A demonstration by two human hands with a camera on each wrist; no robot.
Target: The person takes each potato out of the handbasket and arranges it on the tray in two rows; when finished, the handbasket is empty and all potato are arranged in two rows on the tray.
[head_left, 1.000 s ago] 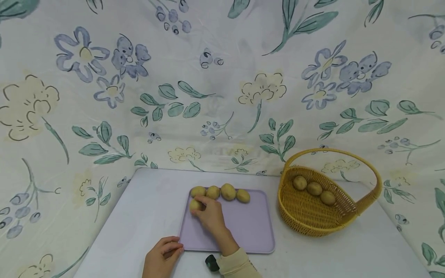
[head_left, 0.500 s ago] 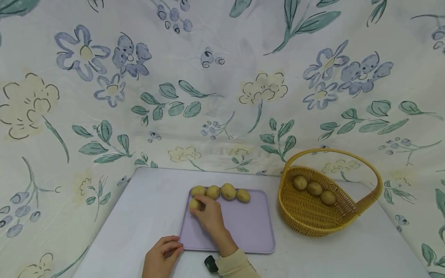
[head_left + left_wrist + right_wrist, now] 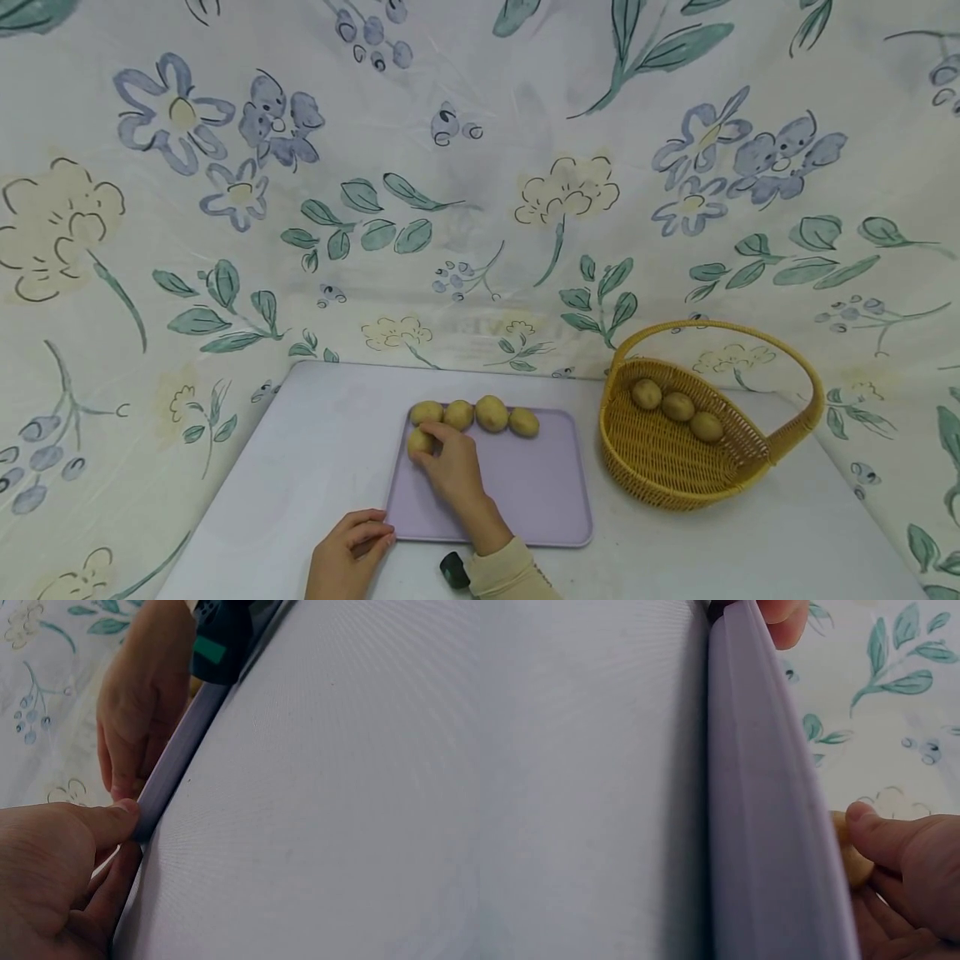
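Note:
My right hand (image 3: 456,472) grips a potato (image 3: 417,442) between thumb and fingers, over the left side of a lilac tray (image 3: 534,498). Just behind that potato, a row of several potatoes (image 3: 492,414) lies along the tray's far edge. My left hand (image 3: 343,553) holds the tray's near left corner; in the left wrist view its thumb (image 3: 120,815) lies on the rim with fingers below. From the right wrist, the tray's side wall (image 3: 769,795) partly hides the gripped potato (image 3: 856,862).
A yellow wicker basket (image 3: 660,492) with a tall handle stands right of the tray, holding three potatoes (image 3: 678,407). A dark green wrist device (image 3: 453,570) sits by my right sleeve (image 3: 510,573). Floral cloth (image 3: 480,208) hangs behind the white table (image 3: 300,450).
Almost nothing differs: both hands, the potatoes and the tray keep their places, with only a slight shift of the head view.

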